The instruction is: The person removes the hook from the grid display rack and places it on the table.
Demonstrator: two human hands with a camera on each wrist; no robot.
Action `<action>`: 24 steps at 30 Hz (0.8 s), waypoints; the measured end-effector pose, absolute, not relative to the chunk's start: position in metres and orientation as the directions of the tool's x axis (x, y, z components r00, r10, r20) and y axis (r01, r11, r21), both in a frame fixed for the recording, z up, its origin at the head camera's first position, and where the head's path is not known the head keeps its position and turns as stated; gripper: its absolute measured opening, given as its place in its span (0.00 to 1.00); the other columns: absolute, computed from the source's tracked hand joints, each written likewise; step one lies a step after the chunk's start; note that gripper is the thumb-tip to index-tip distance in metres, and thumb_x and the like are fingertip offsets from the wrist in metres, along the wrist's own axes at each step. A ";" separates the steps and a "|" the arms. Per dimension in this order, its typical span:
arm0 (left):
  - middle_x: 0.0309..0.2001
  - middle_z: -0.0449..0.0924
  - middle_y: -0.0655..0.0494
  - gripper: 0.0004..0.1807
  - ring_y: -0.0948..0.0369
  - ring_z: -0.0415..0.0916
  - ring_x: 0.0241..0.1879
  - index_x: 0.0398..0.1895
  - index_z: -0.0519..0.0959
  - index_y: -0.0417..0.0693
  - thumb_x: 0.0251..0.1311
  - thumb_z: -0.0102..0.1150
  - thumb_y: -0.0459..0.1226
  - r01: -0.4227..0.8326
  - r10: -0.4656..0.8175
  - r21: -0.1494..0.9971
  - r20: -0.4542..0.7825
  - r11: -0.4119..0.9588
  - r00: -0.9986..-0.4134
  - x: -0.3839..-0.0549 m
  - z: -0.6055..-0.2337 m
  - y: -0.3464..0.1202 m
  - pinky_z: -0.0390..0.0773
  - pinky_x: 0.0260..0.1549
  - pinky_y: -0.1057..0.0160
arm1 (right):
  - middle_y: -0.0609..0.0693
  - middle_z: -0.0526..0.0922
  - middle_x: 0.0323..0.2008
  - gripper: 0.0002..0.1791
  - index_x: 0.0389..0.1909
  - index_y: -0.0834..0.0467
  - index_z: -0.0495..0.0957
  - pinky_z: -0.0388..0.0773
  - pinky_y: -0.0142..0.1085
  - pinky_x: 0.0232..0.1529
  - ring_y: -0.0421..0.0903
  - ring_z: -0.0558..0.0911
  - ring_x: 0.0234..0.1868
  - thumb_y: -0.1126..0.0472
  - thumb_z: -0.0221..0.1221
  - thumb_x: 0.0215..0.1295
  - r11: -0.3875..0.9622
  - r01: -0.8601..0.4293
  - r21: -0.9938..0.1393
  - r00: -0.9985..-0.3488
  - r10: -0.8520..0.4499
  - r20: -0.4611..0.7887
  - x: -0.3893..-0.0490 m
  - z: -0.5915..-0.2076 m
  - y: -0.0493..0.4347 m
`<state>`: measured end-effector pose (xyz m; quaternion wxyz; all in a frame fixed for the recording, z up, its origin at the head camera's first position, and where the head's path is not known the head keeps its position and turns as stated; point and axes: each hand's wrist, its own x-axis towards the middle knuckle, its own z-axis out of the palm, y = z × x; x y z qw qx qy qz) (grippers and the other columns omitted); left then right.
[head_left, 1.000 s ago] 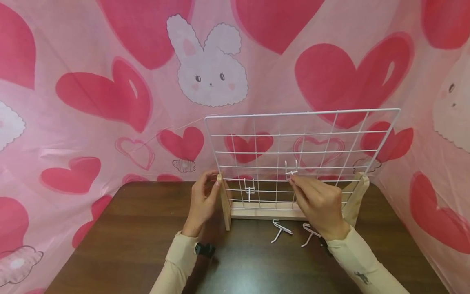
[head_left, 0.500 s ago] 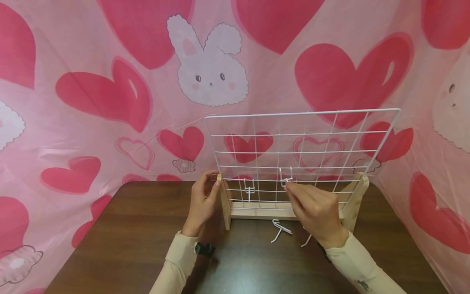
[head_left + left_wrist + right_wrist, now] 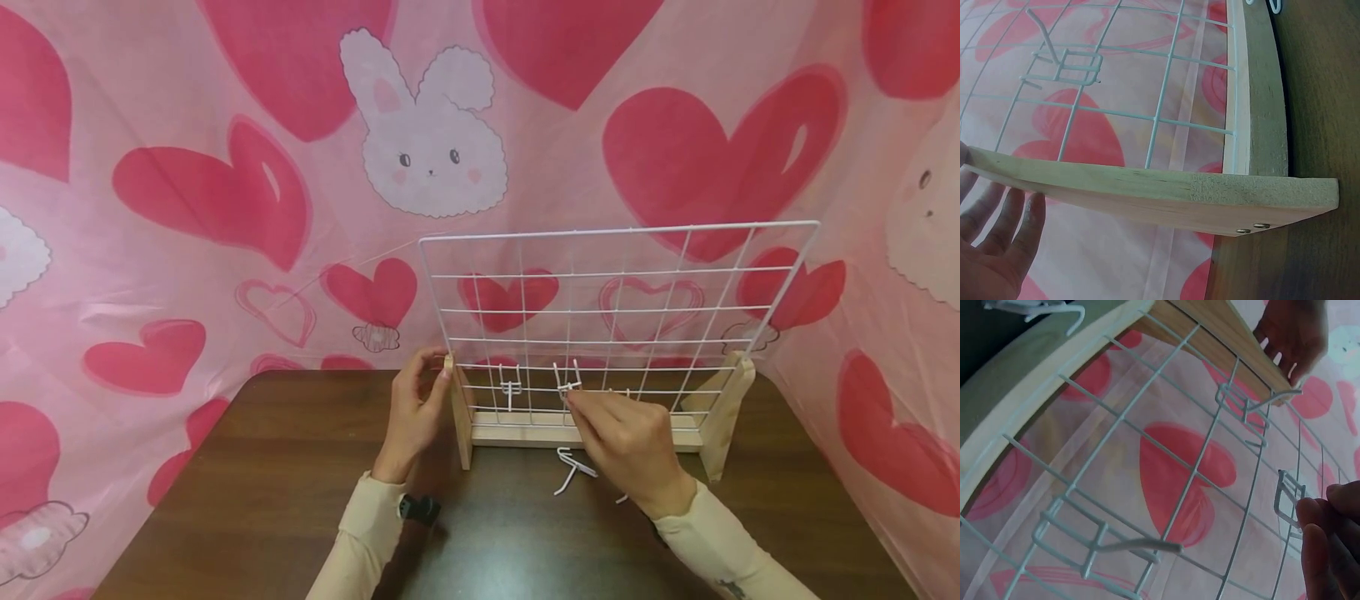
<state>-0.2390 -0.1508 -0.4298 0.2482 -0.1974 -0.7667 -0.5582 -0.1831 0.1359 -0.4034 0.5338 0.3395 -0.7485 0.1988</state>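
Note:
My right hand [image 3: 626, 442] pinches a white wire hook [image 3: 567, 387] between thumb and fingertips, against the lower part of the white wire grid [image 3: 618, 310]. My left hand [image 3: 416, 408] grips the upper end of the wooden side support [image 3: 460, 417], its thumb on one face and fingers on the other. Left of the held hook, another hook [image 3: 511, 388] hangs on the grid. A third hook [image 3: 1091, 550] hangs further right, largely hidden behind my right hand in the head view.
The grid stands in a wooden base [image 3: 540, 435] on a dark brown table [image 3: 300, 500]. A loose hook [image 3: 573, 468] lies in front of the base, and another beside it is mostly covered by my right hand. A pink heart-patterned cloth [image 3: 225, 75] hangs behind.
My right hand has moved down and to the left along the grid with the pinched hook. The left hand has stayed on the support.

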 end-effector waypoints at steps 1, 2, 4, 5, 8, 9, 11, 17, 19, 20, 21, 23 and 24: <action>0.51 0.85 0.40 0.14 0.62 0.81 0.51 0.57 0.79 0.38 0.70 0.58 0.27 0.581 0.026 0.758 0.602 0.298 -0.798 -0.239 -0.430 -0.151 0.84 0.49 0.69 | 0.52 0.91 0.28 0.17 0.35 0.60 0.89 0.83 0.43 0.22 0.48 0.89 0.25 0.57 0.56 0.78 0.688 -0.722 0.065 -0.200 -0.298 0.933 -0.183 -0.405 0.135; 0.50 0.85 0.40 0.14 0.62 0.81 0.51 0.57 0.79 0.38 0.70 0.58 0.27 0.581 0.026 0.758 0.602 0.298 -0.798 -0.239 -0.430 -0.151 0.84 0.49 0.68 | 0.51 0.91 0.28 0.17 0.35 0.60 0.89 0.83 0.42 0.22 0.48 0.90 0.25 0.57 0.56 0.78 0.687 -0.724 0.064 -0.202 -0.300 0.932 -0.183 -0.406 0.135; 0.50 0.85 0.40 0.14 0.61 0.81 0.51 0.57 0.79 0.38 0.70 0.58 0.27 0.579 0.025 0.760 0.599 0.296 -0.800 -0.239 -0.430 -0.151 0.84 0.49 0.68 | 0.51 0.91 0.28 0.17 0.35 0.60 0.89 0.83 0.42 0.21 0.48 0.89 0.25 0.56 0.56 0.78 0.683 -0.727 0.064 -0.203 -0.303 0.931 -0.183 -0.408 0.133; 0.50 0.85 0.40 0.14 0.61 0.81 0.51 0.57 0.79 0.38 0.70 0.58 0.27 0.577 0.025 0.761 0.598 0.296 -0.801 -0.238 -0.430 -0.151 0.84 0.49 0.67 | 0.51 0.91 0.27 0.17 0.35 0.60 0.89 0.83 0.42 0.21 0.47 0.89 0.25 0.56 0.55 0.78 0.683 -0.728 0.061 -0.208 -0.305 0.929 -0.183 -0.409 0.133; 0.50 0.85 0.41 0.15 0.60 0.81 0.51 0.57 0.79 0.39 0.70 0.59 0.27 0.573 0.023 0.764 0.594 0.297 -0.804 -0.239 -0.430 -0.151 0.84 0.49 0.66 | 0.50 0.91 0.27 0.18 0.34 0.59 0.89 0.83 0.42 0.23 0.47 0.89 0.25 0.56 0.55 0.78 0.683 -0.728 0.054 -0.228 -0.316 0.921 -0.183 -0.411 0.132; 0.50 0.85 0.41 0.15 0.60 0.81 0.51 0.57 0.79 0.39 0.69 0.59 0.27 0.574 0.024 0.763 0.595 0.298 -0.803 -0.239 -0.430 -0.151 0.84 0.49 0.66 | 0.50 0.91 0.27 0.18 0.34 0.59 0.89 0.83 0.42 0.23 0.47 0.89 0.25 0.56 0.54 0.79 0.686 -0.726 0.053 -0.236 -0.320 0.918 -0.183 -0.412 0.132; 0.50 0.85 0.41 0.15 0.59 0.81 0.51 0.58 0.79 0.38 0.69 0.59 0.27 0.576 0.026 0.761 0.597 0.298 -0.802 -0.239 -0.431 -0.151 0.84 0.50 0.66 | 0.50 0.91 0.26 0.20 0.34 0.58 0.89 0.83 0.42 0.23 0.46 0.89 0.25 0.55 0.53 0.80 0.695 -0.717 0.048 -0.258 -0.329 0.908 -0.182 -0.414 0.131; 0.50 0.85 0.42 0.15 0.59 0.81 0.51 0.58 0.79 0.39 0.70 0.59 0.28 0.576 0.027 0.759 0.598 0.303 -0.801 -0.240 -0.431 -0.151 0.85 0.50 0.65 | 0.48 0.90 0.25 0.22 0.33 0.57 0.88 0.80 0.40 0.20 0.44 0.88 0.24 0.55 0.48 0.82 0.702 -0.711 0.048 -0.303 -0.366 0.880 -0.182 -0.419 0.128; 0.51 0.85 0.42 0.15 0.59 0.81 0.51 0.58 0.79 0.39 0.70 0.59 0.28 0.577 0.027 0.759 0.598 0.301 -0.801 -0.240 -0.431 -0.151 0.85 0.50 0.64 | 0.47 0.89 0.24 0.22 0.33 0.57 0.87 0.79 0.40 0.19 0.44 0.87 0.23 0.55 0.48 0.83 0.696 -0.716 0.046 -0.309 -0.375 0.874 -0.182 -0.421 0.127; 0.51 0.85 0.41 0.15 0.59 0.81 0.51 0.58 0.79 0.39 0.70 0.59 0.28 0.576 0.026 0.760 0.597 0.300 -0.802 -0.240 -0.430 -0.151 0.85 0.50 0.63 | 0.46 0.89 0.24 0.22 0.33 0.57 0.86 0.78 0.39 0.18 0.43 0.87 0.22 0.55 0.48 0.82 0.694 -0.719 0.048 -0.308 -0.379 0.873 -0.182 -0.422 0.126; 0.51 0.85 0.41 0.15 0.59 0.81 0.51 0.58 0.79 0.39 0.70 0.59 0.28 0.575 0.026 0.762 0.596 0.299 -0.803 -0.240 -0.430 -0.151 0.85 0.50 0.63 | 0.46 0.88 0.24 0.22 0.33 0.57 0.86 0.77 0.39 0.17 0.43 0.86 0.21 0.55 0.48 0.82 0.693 -0.719 0.051 -0.306 -0.382 0.872 -0.183 -0.423 0.125; 0.51 0.85 0.41 0.15 0.59 0.81 0.51 0.58 0.80 0.39 0.70 0.59 0.29 0.571 0.025 0.766 0.592 0.295 -0.806 -0.240 -0.430 -0.151 0.85 0.50 0.63 | 0.45 0.88 0.23 0.21 0.32 0.57 0.86 0.76 0.38 0.16 0.43 0.85 0.20 0.55 0.48 0.82 0.693 -0.719 0.058 -0.303 -0.387 0.871 -0.184 -0.426 0.124; 0.51 0.85 0.40 0.15 0.58 0.81 0.51 0.58 0.79 0.39 0.70 0.59 0.29 0.571 0.026 0.767 0.590 0.292 -0.807 -0.240 -0.430 -0.150 0.85 0.50 0.63 | 0.45 0.88 0.22 0.22 0.32 0.56 0.86 0.75 0.38 0.16 0.43 0.84 0.19 0.55 0.48 0.82 0.694 -0.717 0.060 -0.303 -0.389 0.870 -0.184 -0.427 0.124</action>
